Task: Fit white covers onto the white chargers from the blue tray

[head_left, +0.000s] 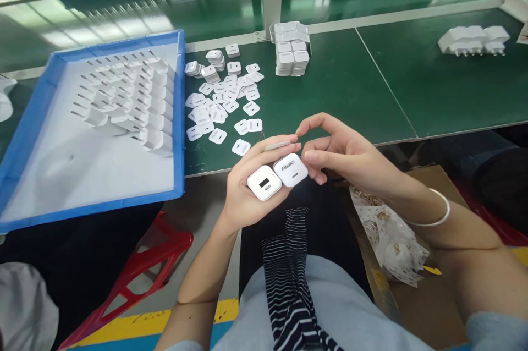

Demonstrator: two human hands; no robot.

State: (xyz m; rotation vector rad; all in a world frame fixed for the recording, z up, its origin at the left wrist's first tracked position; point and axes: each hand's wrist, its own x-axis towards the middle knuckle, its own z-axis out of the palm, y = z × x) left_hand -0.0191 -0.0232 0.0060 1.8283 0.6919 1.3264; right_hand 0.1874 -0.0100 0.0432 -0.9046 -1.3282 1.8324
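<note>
My left hand is wrapped round two white plug chargers side by side, their end faces toward me. The left charger shows a dark port and a small slot. The right charger has a face printed "Fibaks" with one slot. A thin white face plate is tucked edge-on between that hand's fingers. Just right of the chargers, my right hand has its thumb and forefinger apart, with nothing visible between them. Its fingertips are close to the printed charger; whether they touch it I cannot tell.
A blue-rimmed tray of upright white chargers stands left. Loose white face plates lie beside it, some stacked. A clear box of plates is at the back. More chargers lie far right. A cardboard box sits below.
</note>
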